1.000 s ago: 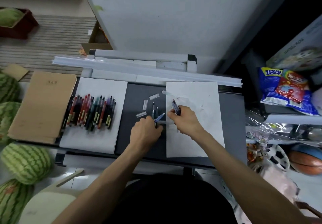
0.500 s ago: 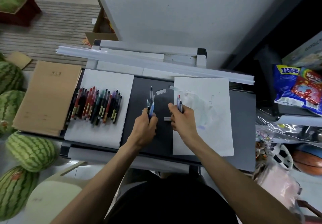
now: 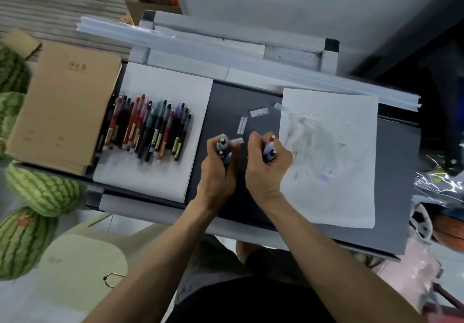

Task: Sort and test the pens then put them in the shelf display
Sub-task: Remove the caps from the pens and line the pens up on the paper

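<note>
Now hands grip pens (upright).

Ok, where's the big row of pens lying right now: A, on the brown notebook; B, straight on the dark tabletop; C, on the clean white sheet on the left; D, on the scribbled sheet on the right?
C: the row of pens lies on the clean white sheet, just right of the brown notebook.

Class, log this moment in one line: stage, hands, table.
stage: sorting | left hand: grips pen bundle | right hand: grips red-tipped bundle | pen row: on left sheet | test sheet: scribbled
</note>
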The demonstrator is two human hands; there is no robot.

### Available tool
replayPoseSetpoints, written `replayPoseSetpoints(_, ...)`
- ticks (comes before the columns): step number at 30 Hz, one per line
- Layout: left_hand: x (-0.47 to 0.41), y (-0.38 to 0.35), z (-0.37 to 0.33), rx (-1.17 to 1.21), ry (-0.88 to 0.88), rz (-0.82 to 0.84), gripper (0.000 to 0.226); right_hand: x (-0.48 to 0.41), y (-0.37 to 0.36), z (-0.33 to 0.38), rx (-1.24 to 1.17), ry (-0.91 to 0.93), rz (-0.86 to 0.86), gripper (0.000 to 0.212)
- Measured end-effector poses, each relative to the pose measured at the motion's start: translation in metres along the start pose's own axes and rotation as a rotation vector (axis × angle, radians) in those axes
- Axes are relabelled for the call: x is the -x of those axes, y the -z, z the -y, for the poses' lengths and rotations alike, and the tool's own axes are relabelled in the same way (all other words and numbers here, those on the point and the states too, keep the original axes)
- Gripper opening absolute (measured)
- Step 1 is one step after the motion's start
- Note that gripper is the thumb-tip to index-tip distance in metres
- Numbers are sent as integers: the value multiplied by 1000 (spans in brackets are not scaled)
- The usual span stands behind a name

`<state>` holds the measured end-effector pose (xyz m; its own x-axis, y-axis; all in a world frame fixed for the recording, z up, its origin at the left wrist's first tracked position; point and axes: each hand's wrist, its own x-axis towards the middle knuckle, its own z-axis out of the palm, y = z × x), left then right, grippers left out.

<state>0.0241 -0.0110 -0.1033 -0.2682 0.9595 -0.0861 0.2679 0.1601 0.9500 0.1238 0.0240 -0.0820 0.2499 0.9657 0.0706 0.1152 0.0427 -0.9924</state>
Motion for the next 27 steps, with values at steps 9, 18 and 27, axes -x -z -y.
replayPoseSetpoints(9, -10, -3, 6, -80, -231, -365, 32, 4, -5, -29, 169, 167, 80, 46)
replayPoseSetpoints(18, -10, 1, 11, -27, -191, -304, 24, 5, -12, -22, 146, 236, 156, 28)
replayPoseSetpoints(27, -18, 10, -15, 18, -12, -251, 42, -1, -34, 4, 44, -39, 96, 48)
